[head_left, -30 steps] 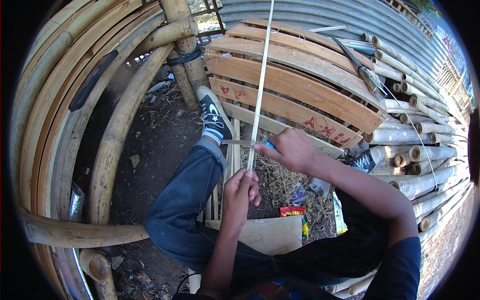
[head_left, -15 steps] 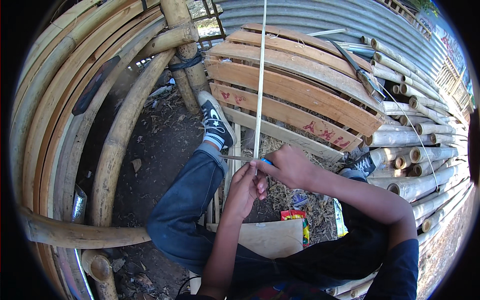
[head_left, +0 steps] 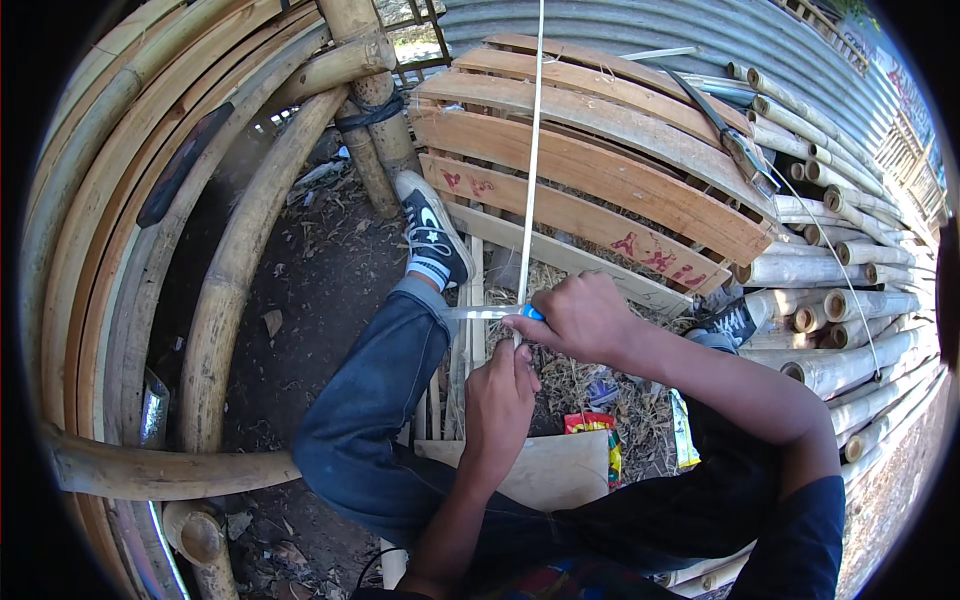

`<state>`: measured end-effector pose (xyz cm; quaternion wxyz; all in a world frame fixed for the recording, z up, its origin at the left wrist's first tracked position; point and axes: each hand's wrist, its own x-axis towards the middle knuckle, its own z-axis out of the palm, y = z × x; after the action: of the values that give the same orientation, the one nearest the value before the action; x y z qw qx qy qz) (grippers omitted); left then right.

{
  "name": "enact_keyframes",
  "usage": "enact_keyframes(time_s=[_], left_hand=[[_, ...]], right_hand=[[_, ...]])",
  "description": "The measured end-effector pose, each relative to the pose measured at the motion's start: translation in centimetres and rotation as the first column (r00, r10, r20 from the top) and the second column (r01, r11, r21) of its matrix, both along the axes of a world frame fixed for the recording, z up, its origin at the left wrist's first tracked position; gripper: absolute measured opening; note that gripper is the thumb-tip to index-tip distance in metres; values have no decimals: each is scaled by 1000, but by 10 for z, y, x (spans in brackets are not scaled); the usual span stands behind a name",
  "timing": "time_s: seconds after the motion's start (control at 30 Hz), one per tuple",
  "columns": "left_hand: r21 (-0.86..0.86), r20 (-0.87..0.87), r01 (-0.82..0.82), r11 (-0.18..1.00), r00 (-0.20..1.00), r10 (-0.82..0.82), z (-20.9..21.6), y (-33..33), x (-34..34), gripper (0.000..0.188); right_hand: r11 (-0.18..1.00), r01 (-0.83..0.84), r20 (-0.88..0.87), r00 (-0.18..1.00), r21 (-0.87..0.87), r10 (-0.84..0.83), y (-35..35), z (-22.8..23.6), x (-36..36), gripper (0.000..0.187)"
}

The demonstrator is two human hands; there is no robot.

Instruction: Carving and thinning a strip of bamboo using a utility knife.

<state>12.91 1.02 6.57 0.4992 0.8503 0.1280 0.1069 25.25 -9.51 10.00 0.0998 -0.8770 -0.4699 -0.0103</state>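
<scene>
Head cam: L hand (head_left: 500,400) has dropped a touch & gone right vs ½ s ago, so it's now just apart from the R hand (head_left: 585,315); the strip's lower end went right w/ it.

L hand: fingers closed round the low end of the pale strip (head_left: 532,190), which runs up past the slatted wood panel (head_left: 590,155) to the top edge. R hand: gripping the knife by its blue handle (head_left: 533,313), thumb near the strip; blade (head_left: 482,313) lies across it, just above L hand. Can't tell edge angle.

Looks like shaving/scraping. To do it well, prob. best: keep blade flat-ish, light even pressure, feed strip straight w/ L hand, fingers well clear of the edge. Watch the tip too, b/c it points at the jeans leg (head_left: 375,380). Thin strip may flex, so steady it close to the blade, not too close.
</scene>
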Motion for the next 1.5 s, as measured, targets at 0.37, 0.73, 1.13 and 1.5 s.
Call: enact_keyframes(time_s=[0.37,0.73,1.13,1.5], left_hand=[[-371,-17,62,927,997,-74,8,-1,-12,22],[-963,49,-40,-267,946,-321,-18,22,-1,26],[-967,149,70,-246,934,-323,-28,16,-6,23],[-894,211,29,-448,908,-361,-37,13,-13,20]], right_hand=[[962,247,-265,941,115,-210,-37,20,20,57],[991,126,-362,927,40,-104,-37,22,9,60],[964,215,-228,958,159,-176,-38,18,49,60],[995,-29,-293,955,97,56,-39,10,33,63]])
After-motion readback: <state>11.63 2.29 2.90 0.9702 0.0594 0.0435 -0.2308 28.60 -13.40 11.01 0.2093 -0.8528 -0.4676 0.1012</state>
